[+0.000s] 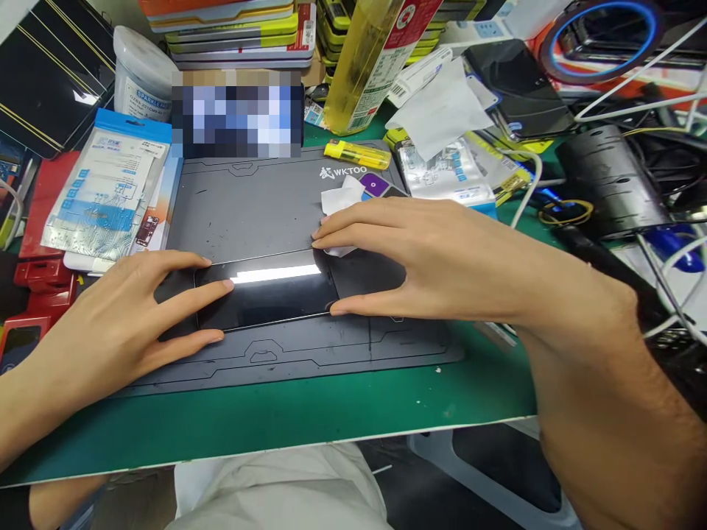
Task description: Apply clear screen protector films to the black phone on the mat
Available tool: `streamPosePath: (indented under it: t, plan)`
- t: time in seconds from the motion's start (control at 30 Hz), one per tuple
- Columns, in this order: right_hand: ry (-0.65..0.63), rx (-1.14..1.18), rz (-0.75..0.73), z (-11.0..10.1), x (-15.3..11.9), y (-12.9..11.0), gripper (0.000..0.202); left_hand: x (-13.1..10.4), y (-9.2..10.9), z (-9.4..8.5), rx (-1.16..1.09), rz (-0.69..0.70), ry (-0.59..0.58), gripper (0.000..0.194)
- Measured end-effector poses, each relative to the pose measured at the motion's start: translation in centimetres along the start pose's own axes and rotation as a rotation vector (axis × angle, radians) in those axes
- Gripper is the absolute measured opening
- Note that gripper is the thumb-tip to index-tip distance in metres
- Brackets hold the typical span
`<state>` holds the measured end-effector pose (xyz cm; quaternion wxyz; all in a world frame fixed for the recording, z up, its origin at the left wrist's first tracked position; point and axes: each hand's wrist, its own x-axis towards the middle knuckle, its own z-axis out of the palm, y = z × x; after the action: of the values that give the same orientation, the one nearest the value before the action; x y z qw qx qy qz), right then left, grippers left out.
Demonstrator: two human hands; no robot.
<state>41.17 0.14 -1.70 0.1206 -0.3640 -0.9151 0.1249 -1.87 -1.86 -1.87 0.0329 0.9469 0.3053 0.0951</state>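
Observation:
A black smartphone [270, 294] lies flat, glossy face up, on a grey work mat [243, 206], a white light streak across its glass. My left hand [127, 316] grips its left end, with fingertips on the upper edge and glass and the thumb along the lower edge. At the opposite end my right hand [425, 258] spans the phone, fingers at the upper corner and thumb at the lower one. Just above my right fingers are a crumpled white tissue [342, 197] and a purple square piece [374, 184], partly hidden by that hand.
A yellow lighter [358, 154] lies on the mat's far edge. Behind stand a tall yellow bottle [359, 66], a white tub [143, 77] and stacked boxes [237, 37]. Plastic packets [104, 191] are at left. Cables [624, 114] and a dark cylinder [610, 180] crowd the right.

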Motion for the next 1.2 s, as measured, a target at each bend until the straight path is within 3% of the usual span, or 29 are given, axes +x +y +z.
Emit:
streamPosePath:
  t: [0.53,0.77,1.2]
  plan:
    - [0.039,-0.042,-0.086,0.27,-0.34,0.17,0.055,-0.09,0.03,-0.03,0.004,-0.015,0.002,0.049]
    - [0.04,0.006,-0.023,0.28,-0.3,-0.22,0.045,-0.26,0.03,0.05,0.024,-0.003,-0.001,0.049]
    - [0.038,-0.021,-0.032,0.3,-0.34,-0.36,0.047,-0.24,-0.08,0.05,0.019,-0.03,-0.014,0.051]
